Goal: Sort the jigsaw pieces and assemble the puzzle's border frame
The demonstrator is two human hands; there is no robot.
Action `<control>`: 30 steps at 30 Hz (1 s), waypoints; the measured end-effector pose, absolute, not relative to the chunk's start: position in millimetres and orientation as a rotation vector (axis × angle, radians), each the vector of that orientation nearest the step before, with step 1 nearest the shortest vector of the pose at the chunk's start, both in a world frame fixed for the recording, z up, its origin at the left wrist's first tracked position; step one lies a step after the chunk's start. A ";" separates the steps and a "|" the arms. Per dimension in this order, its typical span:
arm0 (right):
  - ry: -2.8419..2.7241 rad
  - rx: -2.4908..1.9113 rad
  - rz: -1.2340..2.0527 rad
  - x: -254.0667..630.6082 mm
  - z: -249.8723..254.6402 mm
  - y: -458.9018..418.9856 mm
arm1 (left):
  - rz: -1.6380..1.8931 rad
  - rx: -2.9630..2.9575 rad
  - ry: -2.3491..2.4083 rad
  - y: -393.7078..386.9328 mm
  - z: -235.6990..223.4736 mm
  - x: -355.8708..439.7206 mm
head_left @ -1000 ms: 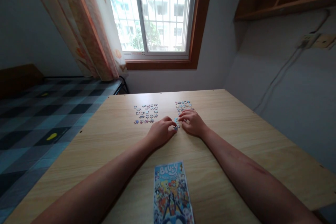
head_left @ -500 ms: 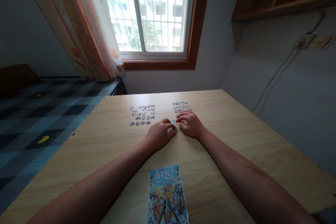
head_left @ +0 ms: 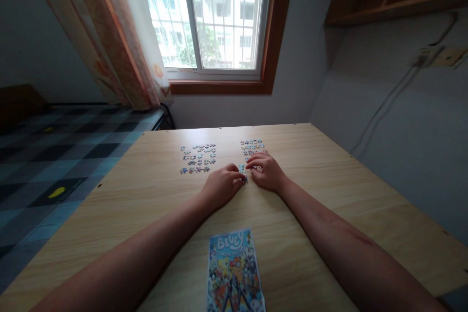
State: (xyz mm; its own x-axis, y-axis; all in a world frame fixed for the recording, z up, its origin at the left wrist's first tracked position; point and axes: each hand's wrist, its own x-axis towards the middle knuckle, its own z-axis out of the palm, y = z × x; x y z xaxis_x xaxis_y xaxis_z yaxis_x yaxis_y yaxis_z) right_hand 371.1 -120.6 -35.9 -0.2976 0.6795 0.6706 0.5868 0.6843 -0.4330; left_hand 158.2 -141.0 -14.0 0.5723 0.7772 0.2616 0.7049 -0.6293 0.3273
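Barred sliding window (head_left: pixel 226 19) in a reddish-brown wooden frame, with a pale building and green foliage outside. An orange-patterned curtain (head_left: pixel 120 34) hangs at its left, near a bed (head_left: pixel 84 139) with checked bedding. Upper right: a wooden wall shelf (head_left: pixel 395 6) above a socket (head_left: pixel 448 56) and cable (head_left: pixel 383 102).

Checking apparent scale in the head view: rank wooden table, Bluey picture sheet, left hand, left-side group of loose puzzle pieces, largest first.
1. Wooden table
2. Bluey picture sheet
Left hand and left-side puzzle-piece group: too alike to rank.
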 end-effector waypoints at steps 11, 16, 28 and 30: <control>-1.961 -0.968 0.132 371.9 -33.7 -122.1 | 0.653 2.628 1.225 -140.4 -15.7 155.4; -1.944 -1.004 0.143 374.4 -36.2 -120.5 | 0.722 2.558 1.251 -138.3 -15.4 151.8; -2.202 -1.272 0.061 370.3 -34.1 -126.3 | 0.659 2.585 1.247 -141.0 -12.7 152.3; -2.218 -1.290 0.066 369.9 -33.6 -126.6 | 0.658 2.585 1.249 -141.9 -11.4 153.4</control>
State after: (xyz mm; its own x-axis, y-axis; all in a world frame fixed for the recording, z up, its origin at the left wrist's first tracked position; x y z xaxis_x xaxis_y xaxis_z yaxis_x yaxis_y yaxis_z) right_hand 369.9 -126.6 -33.6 -0.3748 0.8129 0.4459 0.7849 0.5342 -0.3141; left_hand 153.4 -141.9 -11.4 0.5451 0.7807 0.3056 0.6935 -0.6247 0.3589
